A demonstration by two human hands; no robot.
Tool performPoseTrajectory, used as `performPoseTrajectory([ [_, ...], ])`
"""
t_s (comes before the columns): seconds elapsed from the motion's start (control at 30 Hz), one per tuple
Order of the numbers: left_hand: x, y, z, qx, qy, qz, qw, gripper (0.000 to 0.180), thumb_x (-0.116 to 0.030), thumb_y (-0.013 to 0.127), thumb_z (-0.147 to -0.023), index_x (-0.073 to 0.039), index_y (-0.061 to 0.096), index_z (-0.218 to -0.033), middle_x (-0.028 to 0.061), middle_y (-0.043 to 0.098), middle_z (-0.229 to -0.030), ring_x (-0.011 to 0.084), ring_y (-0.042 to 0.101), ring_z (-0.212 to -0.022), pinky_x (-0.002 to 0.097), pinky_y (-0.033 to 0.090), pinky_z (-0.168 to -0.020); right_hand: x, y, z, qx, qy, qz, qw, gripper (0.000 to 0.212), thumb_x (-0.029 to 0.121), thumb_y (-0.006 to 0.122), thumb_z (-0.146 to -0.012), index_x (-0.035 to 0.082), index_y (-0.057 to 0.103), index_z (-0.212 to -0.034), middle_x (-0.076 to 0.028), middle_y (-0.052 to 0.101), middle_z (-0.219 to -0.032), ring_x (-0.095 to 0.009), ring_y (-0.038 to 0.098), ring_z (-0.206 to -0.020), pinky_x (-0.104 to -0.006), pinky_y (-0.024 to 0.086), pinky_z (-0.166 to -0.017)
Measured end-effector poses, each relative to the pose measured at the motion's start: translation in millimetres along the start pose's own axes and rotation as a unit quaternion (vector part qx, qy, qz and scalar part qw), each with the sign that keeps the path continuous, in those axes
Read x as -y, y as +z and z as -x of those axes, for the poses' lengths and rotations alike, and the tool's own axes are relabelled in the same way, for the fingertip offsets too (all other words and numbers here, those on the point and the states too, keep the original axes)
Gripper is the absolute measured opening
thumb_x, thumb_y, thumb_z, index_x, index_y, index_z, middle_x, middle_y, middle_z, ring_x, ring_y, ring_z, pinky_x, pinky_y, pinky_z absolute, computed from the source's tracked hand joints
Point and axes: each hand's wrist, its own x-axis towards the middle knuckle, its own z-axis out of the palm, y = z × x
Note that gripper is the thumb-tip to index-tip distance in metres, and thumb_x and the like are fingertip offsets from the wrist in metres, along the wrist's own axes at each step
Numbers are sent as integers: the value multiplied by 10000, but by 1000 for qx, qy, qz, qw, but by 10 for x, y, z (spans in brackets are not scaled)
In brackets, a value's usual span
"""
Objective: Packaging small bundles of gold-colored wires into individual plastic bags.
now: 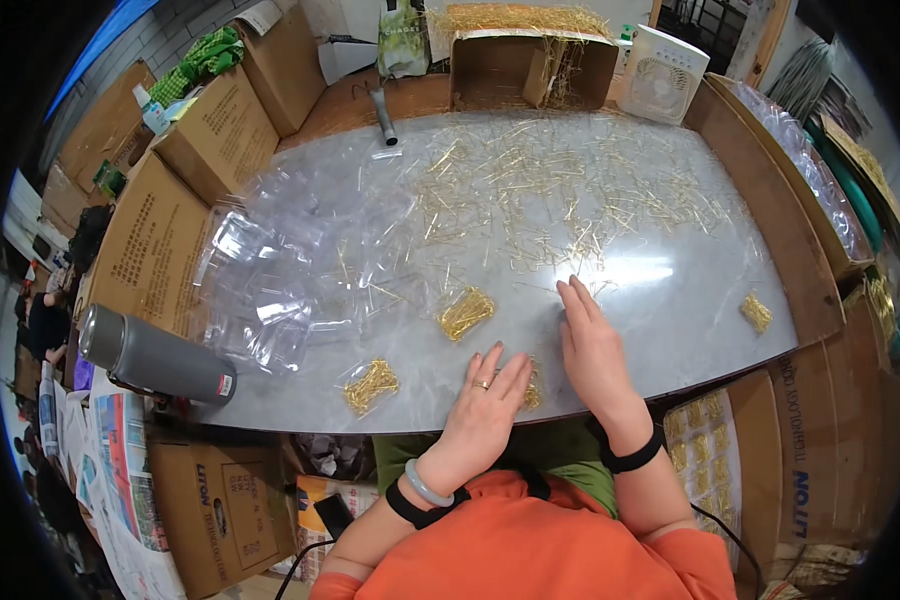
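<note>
My left hand [487, 397] lies flat at the near edge of the grey table [670, 330], its fingers pressing on a small bundle of gold pins [532, 390]. My right hand [592, 345] rests flat and open beside it, fingertips at the edge of many loose gold pins [560, 200] scattered over the far half. Two filled clear bags of gold pins lie near: one [466, 312] ahead of my left hand, another [370, 384] to its left. A further small bundle [757, 312] sits at the right.
A heap of empty clear plastic bags [280, 270] covers the table's left. A grey flask [155, 355] lies at the left corner. Cardboard boxes [150, 250] line the left side, an open box with straw [530, 65] and a white fan [660, 75] stand at the back.
</note>
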Motion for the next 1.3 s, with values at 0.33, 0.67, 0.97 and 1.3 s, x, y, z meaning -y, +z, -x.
performPoseTrajectory([
  [0.33,22,-9,3,0,-23,59,998,724,-66,627,-931,59,252,-1537,257,364,-1511,443,308,-1448,550,258,-1197,127,-415,521,115,-81,-9,990,434,117,772,-804,89,645,-1219,-78,612,-1187,-314,536,-1120,-437,417,-990],
  [0.67,13,-68,-32,31,-33,66,997,717,-40,611,-930,37,255,-1548,236,359,-1520,458,284,-1455,556,238,-1202,-33,-42,347,89,-111,-119,983,339,8,644,-790,91,692,-1115,-69,647,-1089,-291,568,-1065,-441,426,-988],
  [0.97,-16,-80,-28,18,-41,74,996,658,-27,621,-921,7,345,-1517,212,411,-1430,453,315,-1435,556,258,-1200,24,-86,224,87,-130,6,988,341,11,622,-814,62,661,-1149,-89,629,-1116,-301,556,-1092,-416,429,-978],
  [1.3,-6,-103,-58,24,-9,39,999,626,-26,622,-922,13,376,-1497,216,407,-1422,466,324,-1423,561,271,-1195,19,-349,456,121,-137,-63,981,386,49,722,-816,66,658,-1196,-85,645,-1207,-305,572,-1134,-410,436,-982],
])
